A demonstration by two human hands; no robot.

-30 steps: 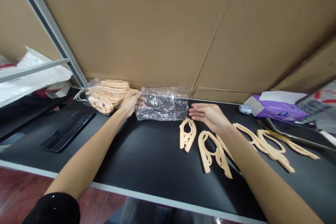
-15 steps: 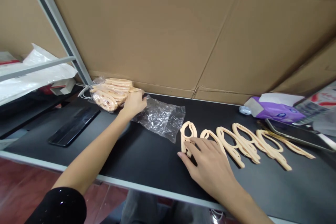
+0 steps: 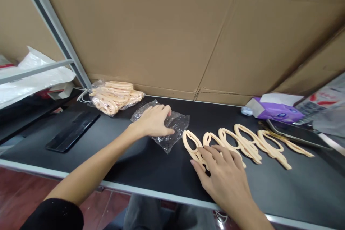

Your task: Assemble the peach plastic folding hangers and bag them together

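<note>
My left hand (image 3: 152,120) is over the crumpled clear plastic bag (image 3: 176,124), its thumb and fingers apart. Whether it presses on the plastic I cannot tell. My right hand (image 3: 222,170) has its thumb and fingers around the lower part of the leftmost beige folding hanger (image 3: 192,143). Its other fingers partly cover the second folding hanger (image 3: 208,137). To the right, several more folded hangers (image 3: 250,147) lie slanted in a row. At the back left sits a clear bag packed with similar beige hangers (image 3: 114,95).
A black phone-like slab (image 3: 72,131) lies on the left of the black table (image 3: 140,169). At right are a purple tissue pack (image 3: 281,111), a small light-blue object (image 3: 246,111) and a dark tablet-like device (image 3: 299,134). Cardboard (image 3: 151,32) stands behind; a metal frame (image 3: 52,18) rises at left.
My left hand has left the packed bag and moved right, over the crumpled plastic bag. The leftmost hanger has turned to a slant under my right hand. The view has shifted slightly.
</note>
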